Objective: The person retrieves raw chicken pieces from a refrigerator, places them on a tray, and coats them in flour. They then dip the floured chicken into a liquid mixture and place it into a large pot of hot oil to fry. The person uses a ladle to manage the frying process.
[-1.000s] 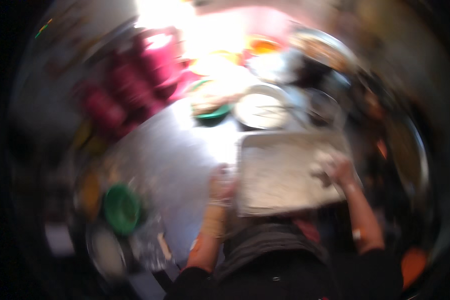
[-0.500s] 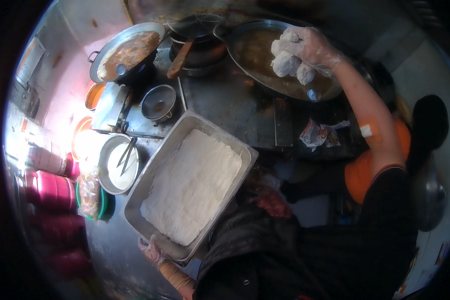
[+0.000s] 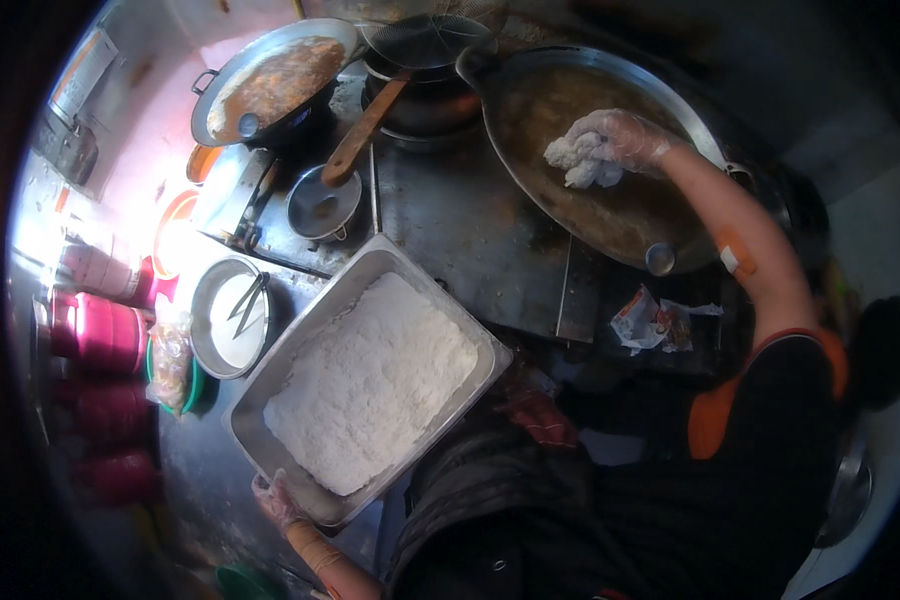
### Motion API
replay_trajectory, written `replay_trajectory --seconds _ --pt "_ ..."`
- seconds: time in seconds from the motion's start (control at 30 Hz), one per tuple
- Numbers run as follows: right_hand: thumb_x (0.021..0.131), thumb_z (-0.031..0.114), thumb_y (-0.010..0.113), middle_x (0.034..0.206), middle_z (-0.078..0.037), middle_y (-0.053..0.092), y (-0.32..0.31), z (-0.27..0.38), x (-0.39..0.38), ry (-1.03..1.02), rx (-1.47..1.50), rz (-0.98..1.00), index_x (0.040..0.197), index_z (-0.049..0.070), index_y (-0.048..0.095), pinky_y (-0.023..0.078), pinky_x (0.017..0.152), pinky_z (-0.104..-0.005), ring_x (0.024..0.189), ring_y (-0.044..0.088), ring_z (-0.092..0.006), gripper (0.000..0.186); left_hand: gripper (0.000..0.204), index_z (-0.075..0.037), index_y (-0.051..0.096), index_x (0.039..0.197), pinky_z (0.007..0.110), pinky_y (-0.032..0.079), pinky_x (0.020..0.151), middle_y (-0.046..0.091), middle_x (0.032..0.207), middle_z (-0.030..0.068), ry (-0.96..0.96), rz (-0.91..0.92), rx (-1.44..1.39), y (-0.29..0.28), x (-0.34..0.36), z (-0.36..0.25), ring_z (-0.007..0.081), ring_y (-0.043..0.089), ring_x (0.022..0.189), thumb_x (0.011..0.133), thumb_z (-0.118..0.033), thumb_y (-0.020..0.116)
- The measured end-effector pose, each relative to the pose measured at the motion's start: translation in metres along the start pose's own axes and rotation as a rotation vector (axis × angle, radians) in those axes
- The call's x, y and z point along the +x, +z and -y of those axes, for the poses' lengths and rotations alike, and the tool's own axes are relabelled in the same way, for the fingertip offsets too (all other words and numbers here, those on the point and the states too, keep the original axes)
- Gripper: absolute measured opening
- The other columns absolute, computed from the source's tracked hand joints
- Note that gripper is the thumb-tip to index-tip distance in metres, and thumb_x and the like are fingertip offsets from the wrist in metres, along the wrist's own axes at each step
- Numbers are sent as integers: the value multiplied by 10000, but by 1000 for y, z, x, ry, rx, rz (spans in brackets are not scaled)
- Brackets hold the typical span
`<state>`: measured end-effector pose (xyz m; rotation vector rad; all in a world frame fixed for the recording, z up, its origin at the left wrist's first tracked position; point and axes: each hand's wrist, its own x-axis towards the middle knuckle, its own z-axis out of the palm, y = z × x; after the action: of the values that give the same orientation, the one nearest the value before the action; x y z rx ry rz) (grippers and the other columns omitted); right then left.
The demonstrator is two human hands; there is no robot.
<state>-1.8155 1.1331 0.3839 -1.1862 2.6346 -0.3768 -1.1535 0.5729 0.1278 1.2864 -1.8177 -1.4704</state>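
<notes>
My right hand (image 3: 625, 140), in a clear plastic glove, is closed around several flour-coated pieces of food (image 3: 582, 158). It holds them over the large wok (image 3: 530, 178) of brownish oil at the upper right. My left hand (image 3: 278, 498), gloved too, grips the rim at the near left corner of a deep rectangular metal pan (image 3: 375, 255). White flour (image 3: 370, 380) covers the pan's bottom in an uneven layer. The pan sits tilted to my body, close in front of me. Parts of my left fingers are hidden by its rim.
Left of the pan stands a bowl of white liquid (image 3: 232, 330) with dark tongs (image 3: 250, 305). A second wok (image 3: 210, 115), a strainer with a wooden handle (image 3: 365, 130) and a small sieve (image 3: 322, 205) lie beyond. A crumpled wrapper (image 3: 650, 322) is below the large wok. Pink containers (image 3: 105, 335) line the left.
My right hand with the coated pieces has moved lower over the oil. My left hand stays at the pan's corner. The whole view has shifted slightly.
</notes>
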Motion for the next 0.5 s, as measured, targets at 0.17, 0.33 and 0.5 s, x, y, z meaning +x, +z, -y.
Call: replay_trajectory --seconds 0.17,0.33,0.5 --pt "875 198 782 1110 -148 740 -7 11 12 6 -17 95 1208 106 702 532 958 -415 1060 688 -324 355 614 67 517 1335 341 495 914 622 1196 109 -16 -45 -12 -2 4 9 212 593 1033 868 -209 805" --pt "883 138 742 1092 -152 738 -17 25 20 88 40 204 1228 72 701 528 948 -401 1067 692 -308 354 627 73 517 1343 339 500 903 631 1187 108 -13 -80 70 -4 5 12 212 601 1016 865 -209 810" --pt "887 102 729 1100 -129 743 -19 36 19 175 104 259 1224 78 709 532 945 -388 1074 692 -291 338 593 61 533 1328 341 514 869 649 1135 100 5 -133 166 0 0 1 208 613 964 866 -196 802"
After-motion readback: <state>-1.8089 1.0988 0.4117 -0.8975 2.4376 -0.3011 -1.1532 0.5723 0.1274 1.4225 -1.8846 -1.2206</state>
